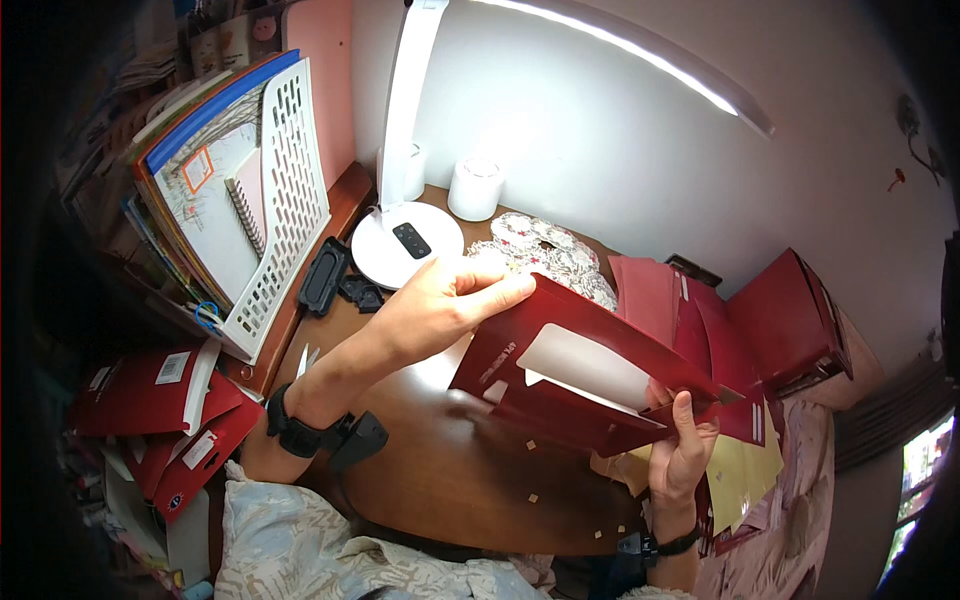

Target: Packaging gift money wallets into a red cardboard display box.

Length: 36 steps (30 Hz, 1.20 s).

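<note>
A dark red cardboard sleeve (577, 375) with a cut-out window and some print is held up over the brown wooden desk (420, 465). My left hand (457, 300) pinches its upper left corner between thumb and fingers. At the sleeve's right end my right hand (682, 450) grips the edge, thumb in front, with fingers partly hidden behind or inside it; a pale surface shows through the window. Beyond the right hand lie more red folders (720, 345) and a yellow paper sheet (746, 472). Each wrist wears a black strap with a small device.
A white desk lamp (407, 247), a white cylinder (476, 189) and a patterned lacy mat (547, 251) are at the back. On the left are a white perforated file holder (289, 202) and red packets (142, 397). A red box file (787, 322) stands right. Small square bits (533, 498) dot the desk.
</note>
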Each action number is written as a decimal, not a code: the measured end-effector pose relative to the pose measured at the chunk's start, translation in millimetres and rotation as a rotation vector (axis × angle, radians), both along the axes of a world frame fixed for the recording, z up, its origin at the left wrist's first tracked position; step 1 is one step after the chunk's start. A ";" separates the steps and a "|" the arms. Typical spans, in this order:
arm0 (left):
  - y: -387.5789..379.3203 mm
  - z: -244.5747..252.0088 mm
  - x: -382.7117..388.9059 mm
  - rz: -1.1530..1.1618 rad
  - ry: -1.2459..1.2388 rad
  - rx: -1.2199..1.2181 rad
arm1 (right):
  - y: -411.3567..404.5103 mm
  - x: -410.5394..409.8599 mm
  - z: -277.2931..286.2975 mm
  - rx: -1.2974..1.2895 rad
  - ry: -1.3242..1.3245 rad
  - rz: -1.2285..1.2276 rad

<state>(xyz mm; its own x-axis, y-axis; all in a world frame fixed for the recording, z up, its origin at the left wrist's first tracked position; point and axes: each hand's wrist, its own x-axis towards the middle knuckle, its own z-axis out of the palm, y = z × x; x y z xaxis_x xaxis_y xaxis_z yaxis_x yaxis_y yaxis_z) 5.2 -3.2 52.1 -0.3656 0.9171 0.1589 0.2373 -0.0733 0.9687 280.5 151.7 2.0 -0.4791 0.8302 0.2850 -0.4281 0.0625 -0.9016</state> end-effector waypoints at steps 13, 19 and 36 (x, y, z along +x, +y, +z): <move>-6.1 4.9 5.7 -0.103 -0.332 -0.138 | -8.2 -7.4 14.8 -0.113 -0.051 0.149; -8.4 13.7 15.8 -0.019 -0.394 -0.126 | -12.2 -9.1 24.2 -0.115 -0.172 0.098; -5.7 -1.8 19.8 0.005 -0.390 -0.146 | -11.3 -16.2 25.9 -0.124 -0.301 0.035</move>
<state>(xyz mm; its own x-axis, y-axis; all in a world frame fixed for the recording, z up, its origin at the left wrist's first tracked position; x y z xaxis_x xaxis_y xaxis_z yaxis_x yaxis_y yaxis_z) 24.9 -8.9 50.2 -0.3772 0.9179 -0.1236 -0.1496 0.0713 0.9862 264.3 140.5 27.8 -0.5554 0.8312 0.0241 -0.1415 -0.0659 -0.9877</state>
